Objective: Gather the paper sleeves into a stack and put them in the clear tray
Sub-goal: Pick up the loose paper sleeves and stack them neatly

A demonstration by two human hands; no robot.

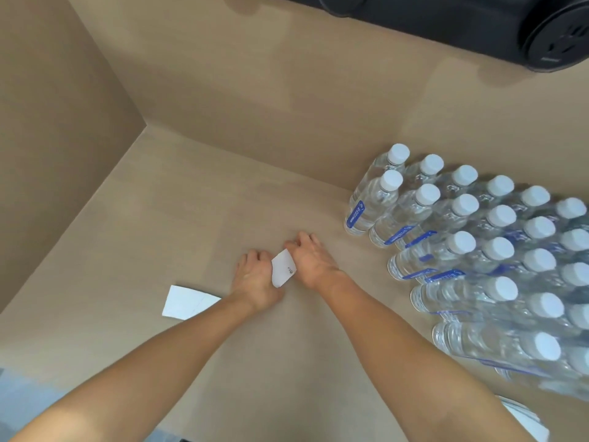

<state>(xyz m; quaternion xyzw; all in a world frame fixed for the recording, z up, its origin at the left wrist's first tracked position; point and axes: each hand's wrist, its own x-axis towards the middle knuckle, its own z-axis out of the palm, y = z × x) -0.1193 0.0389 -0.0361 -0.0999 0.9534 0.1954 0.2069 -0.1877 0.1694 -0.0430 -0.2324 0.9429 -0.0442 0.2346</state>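
Observation:
A small bundle of white paper sleeves [282, 268] stands on edge on the tan table, pinched between my two hands. My left hand [255, 279] presses it from the left and my right hand [310, 261] from the right, fingers curled over the top. Another flat white paper sleeve [185, 302] lies on the table to the left, partly under my left forearm. More white paper [526, 419] shows at the lower right edge behind my right arm. No clear tray is in view.
Several rows of clear water bottles [478, 250] with white caps fill the right side of the table. Tan walls [63, 122] close the table at the back and left. A black device [478, 30] hangs at the top right.

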